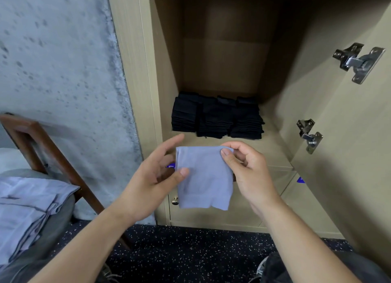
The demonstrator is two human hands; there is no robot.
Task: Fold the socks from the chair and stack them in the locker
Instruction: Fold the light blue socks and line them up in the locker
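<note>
A folded light-blue sock point(204, 178) hangs in the air in front of the open locker point(275, 147). My right hand point(247, 172) pinches its top right corner between thumb and fingers. My left hand point(152, 177) pinches the sock's left edge with the thumb on the front, while the index finger points up and forward. Inside the locker, three stacks of folded black socks point(218, 117) stand side by side on the shelf. More light-blue socks point(27, 208) lie piled on the chair point(57, 155) at the left.
The locker door point(349, 134) stands open at the right, with two metal hinges point(357, 61) on it. A lower cabinet door with a small knob point(175, 200) is below the shelf. Rough grey wall point(63, 60) fills the left. Dark speckled floor point(190, 255) lies beneath.
</note>
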